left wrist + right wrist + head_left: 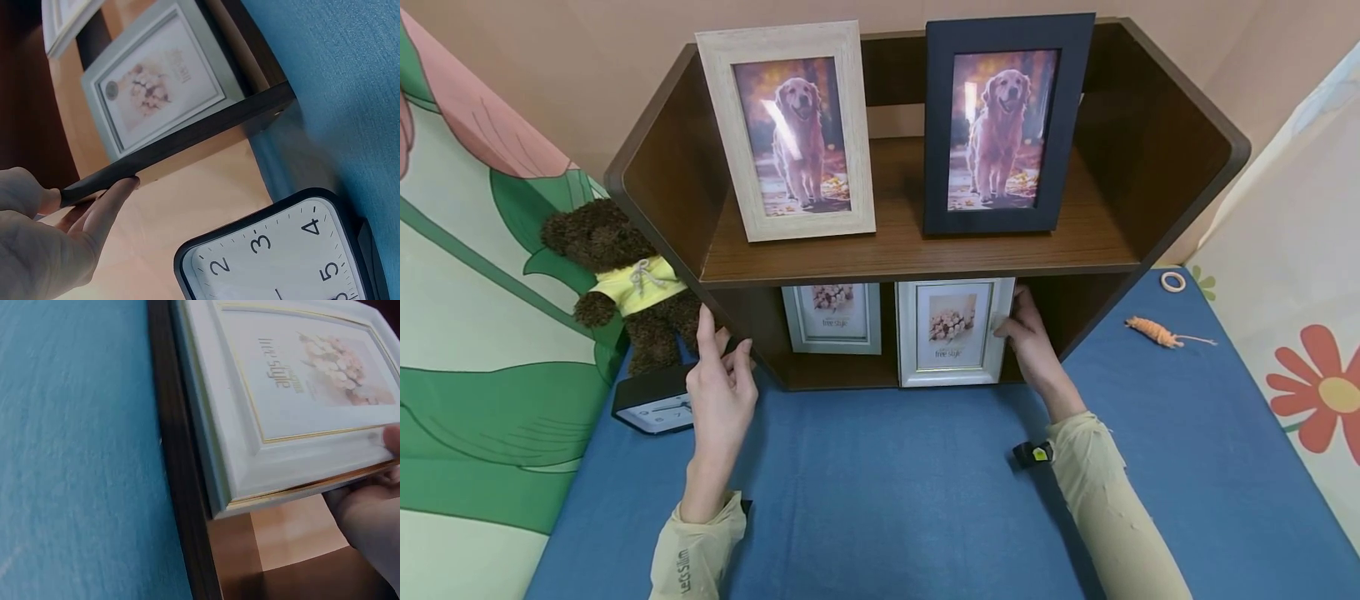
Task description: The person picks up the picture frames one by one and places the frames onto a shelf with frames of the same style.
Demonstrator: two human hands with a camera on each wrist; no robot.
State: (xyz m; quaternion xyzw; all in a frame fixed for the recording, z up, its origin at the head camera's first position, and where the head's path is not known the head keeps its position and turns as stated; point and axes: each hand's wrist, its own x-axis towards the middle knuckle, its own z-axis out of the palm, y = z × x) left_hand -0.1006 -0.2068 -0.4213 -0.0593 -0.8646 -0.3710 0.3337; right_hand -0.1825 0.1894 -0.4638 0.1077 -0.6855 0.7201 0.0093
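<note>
My right hand (1033, 346) grips a white picture frame with a gold inner line (956, 377) by its right edge, thumb on the front. This frame stands on the lower level of a dark brown shelf (917, 258), its bottom at the front edge. My left hand (59, 244) holds the edge of the shelf's left side panel (206, 128), thumb on one side and fingers on the other. A pale grey-green picture frame (835, 344) stands left of the white one, its top hidden by the upper board.
On the upper level stand a cream frame (808, 227) and a navy frame (992, 222) with dog pictures. A teddy bear (640, 287) and a black clock (651, 408) are left of the shelf. A ring (1163, 282) and an orange string toy (1153, 332) lie right on the blue cloth (880, 500).
</note>
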